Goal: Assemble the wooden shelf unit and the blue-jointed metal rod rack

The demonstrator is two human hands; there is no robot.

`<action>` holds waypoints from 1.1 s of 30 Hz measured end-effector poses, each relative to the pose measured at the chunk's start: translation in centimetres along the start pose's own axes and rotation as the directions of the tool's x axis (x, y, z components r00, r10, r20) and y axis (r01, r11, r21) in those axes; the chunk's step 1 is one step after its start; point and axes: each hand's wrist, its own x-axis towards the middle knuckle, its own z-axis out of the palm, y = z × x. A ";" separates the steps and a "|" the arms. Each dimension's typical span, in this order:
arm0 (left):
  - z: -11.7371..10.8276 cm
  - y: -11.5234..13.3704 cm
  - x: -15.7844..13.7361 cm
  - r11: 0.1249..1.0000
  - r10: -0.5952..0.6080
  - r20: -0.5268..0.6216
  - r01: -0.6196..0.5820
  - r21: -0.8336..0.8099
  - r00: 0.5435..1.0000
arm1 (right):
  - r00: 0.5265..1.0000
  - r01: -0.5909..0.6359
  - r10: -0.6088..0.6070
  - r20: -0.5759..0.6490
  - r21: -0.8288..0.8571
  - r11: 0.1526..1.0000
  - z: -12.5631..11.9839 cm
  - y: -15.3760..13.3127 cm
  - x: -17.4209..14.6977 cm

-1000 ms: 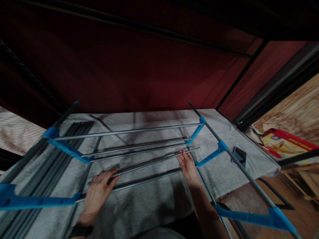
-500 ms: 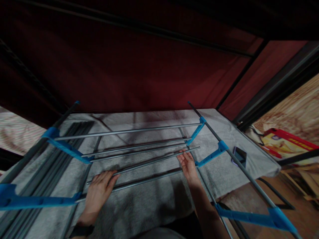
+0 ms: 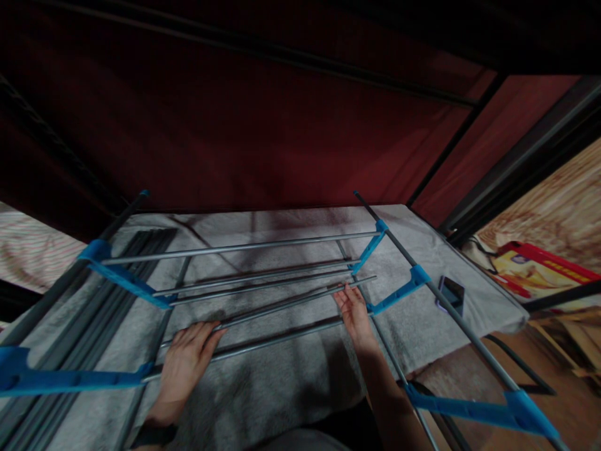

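Note:
A thin grey metal tube [image 3: 282,305] slants across the middle of a half-built rack of grey tubes and blue plastic brackets. My left hand [image 3: 190,360] is closed over it near its left end, palm down. Further right, my right hand [image 3: 352,310] pinches the same tube close to its right end, which pokes out past the fingers. Both tube ends appear loose, apart from the brackets. Just below runs a crossbar [image 3: 282,339] between the left blue bracket [image 3: 79,379] and the right blue bracket [image 3: 399,294]. Another crossbar [image 3: 244,248] spans the far side.
Several grey tubes [image 3: 94,319] lie bundled at the left on the grey cloth [image 3: 282,394]. A phone [image 3: 451,294] rests to the right of the rack. Dark red fabric [image 3: 263,144] hangs behind. A red and yellow package [image 3: 539,269] is at far right.
The held tube has shifted very slightly to the left. My hands have kept nearly the same place and grip.

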 end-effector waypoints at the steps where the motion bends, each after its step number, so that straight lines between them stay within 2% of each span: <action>1: 0.0 0.0 0.0 1.000 0.005 -0.001 -0.005 0.005 1.000 | 1.000 0.001 -0.001 0.008 0.000 1.000 0.0 0.0 0.0; 14: -0.6 1.0 0.4 0.998 0.017 -0.021 -0.016 0.054 1.000 | 1.000 0.012 -0.012 0.013 -0.067 0.998 -0.4 0.3 0.3; 21: -1.3 2.6 0.6 0.983 0.044 -0.061 -0.032 0.183 0.997 | 0.999 0.030 -0.026 0.040 -0.101 0.994 -1.0 0.3 0.5; 28: -1.7 3.6 0.6 0.972 0.014 0.030 -0.020 0.233 0.999 | 1.000 0.024 -0.024 0.003 -0.132 0.991 -1.6 0.4 0.6; 33: -1.9 3.5 0.6 0.971 0.060 0.104 -0.082 0.223 0.993 | 1.000 0.007 -0.008 -0.003 -0.106 0.994 -1.6 0.2 0.4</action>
